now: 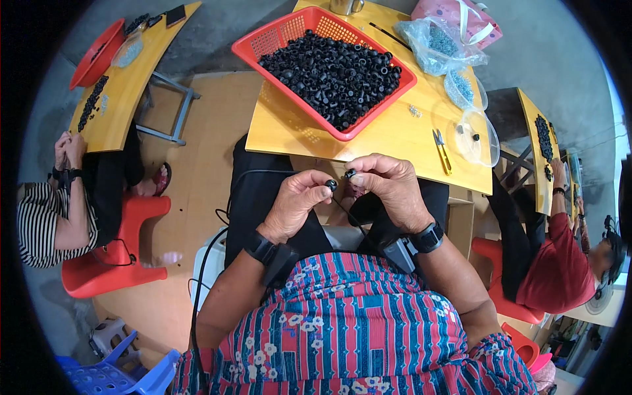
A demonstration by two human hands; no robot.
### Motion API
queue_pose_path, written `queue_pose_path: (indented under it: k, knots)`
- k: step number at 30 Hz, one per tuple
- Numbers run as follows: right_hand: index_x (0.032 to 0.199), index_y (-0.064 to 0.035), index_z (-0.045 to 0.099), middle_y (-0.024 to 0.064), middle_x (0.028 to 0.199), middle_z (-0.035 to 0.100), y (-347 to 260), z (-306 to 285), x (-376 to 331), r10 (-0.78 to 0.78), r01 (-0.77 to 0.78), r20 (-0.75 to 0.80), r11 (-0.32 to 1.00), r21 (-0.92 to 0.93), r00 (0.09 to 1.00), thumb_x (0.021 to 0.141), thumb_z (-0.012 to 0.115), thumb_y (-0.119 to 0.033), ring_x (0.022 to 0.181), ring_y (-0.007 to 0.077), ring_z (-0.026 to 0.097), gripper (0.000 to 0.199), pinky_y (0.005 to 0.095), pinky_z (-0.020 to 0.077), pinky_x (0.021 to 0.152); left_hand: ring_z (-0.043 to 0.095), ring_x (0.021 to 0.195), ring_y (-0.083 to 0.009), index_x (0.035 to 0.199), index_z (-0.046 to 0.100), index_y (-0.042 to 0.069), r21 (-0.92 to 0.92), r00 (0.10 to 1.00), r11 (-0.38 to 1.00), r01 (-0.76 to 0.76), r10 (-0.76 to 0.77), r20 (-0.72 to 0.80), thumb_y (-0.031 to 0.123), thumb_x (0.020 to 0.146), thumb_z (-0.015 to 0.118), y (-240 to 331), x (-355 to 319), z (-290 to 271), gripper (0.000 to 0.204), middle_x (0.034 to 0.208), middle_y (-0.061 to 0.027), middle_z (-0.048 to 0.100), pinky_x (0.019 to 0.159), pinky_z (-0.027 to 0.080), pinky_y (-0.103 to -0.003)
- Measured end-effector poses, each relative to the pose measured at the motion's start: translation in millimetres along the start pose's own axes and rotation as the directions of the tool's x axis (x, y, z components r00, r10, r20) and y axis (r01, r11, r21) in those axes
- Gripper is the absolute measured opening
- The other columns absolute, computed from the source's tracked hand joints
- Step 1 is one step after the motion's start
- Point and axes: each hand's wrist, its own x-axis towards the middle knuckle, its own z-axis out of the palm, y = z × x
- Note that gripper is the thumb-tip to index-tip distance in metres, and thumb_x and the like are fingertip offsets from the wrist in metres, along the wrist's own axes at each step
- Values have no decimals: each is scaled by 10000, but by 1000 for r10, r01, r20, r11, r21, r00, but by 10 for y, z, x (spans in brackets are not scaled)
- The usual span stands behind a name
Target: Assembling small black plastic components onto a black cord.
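Observation:
In front of my lap, above the table's near edge, my two hands almost meet. Between the thumb and fingers of my left hand (pixel 294 201) is a small black ring-shaped part (pixel 331 185). My right hand (pixel 397 191) pinches another small black part (pixel 349 174), a short gap away from the first. Just beyond them stands a red plastic basket (pixel 266 43) heaped with loose black parts (pixel 329 76). To the right of the basket lie yellow-handled thread snips (pixel 442 153) and several tiny pale pieces (pixel 414 111).
On the yellow table (pixel 280 135), at right, are a clear dish (pixel 486 148) with a black part, a tub of bluish pieces (pixel 461 89) and a clear bag (pixel 441 43). A dark cable (pixel 210 253) runs beside my left arm. People sit at tables on both sides.

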Motion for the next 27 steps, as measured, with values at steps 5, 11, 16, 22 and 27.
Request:
queue_pose_path:
  k: [5,11,16,22,27]
  knots:
    - [1007,-27,710,9,905,694,21,44,-19,3,-2,27,998,-58,1000,824,688,-37,835,65,603,184,222,484,777,616,789,-110,1003,628,35,-8,1000,1000,0,0,5,108,849,705,15,-21,1,187,886,-9,637,750,519,-247]
    - [998,-20,711,20,902,686,43,84,-6,-2,4,33,998,-57,999,818,685,-18,835,76,614,182,225,493,780,613,789,-96,992,630,31,59,999,998,-17,15,33,107,848,706,28,-6,13,179,877,-13,640,746,508,-227]
    - [987,-16,712,33,895,680,26,103,0,-22,26,46,995,-96,999,820,678,-10,835,88,620,170,230,498,775,583,803,-73,977,648,41,86,999,996,-28,24,49,132,857,702,53,-21,40,160,877,4,643,754,481,-220]
    - [967,-20,717,32,865,664,2,109,4,-42,52,57,979,-198,998,812,684,-13,810,95,609,159,240,495,748,605,798,-92,984,632,33,77,998,997,-29,24,59,129,850,710,44,-13,16,182,886,-15,637,755,505,-227]
    - [963,-33,720,42,836,653,-2,95,9,-146,165,88,942,-293,985,799,687,-9,774,114,604,170,249,490,726,606,800,-94,984,631,32,88,998,996,-26,21,54,122,850,708,39,-13,13,179,887,-14,635,761,509,-233]
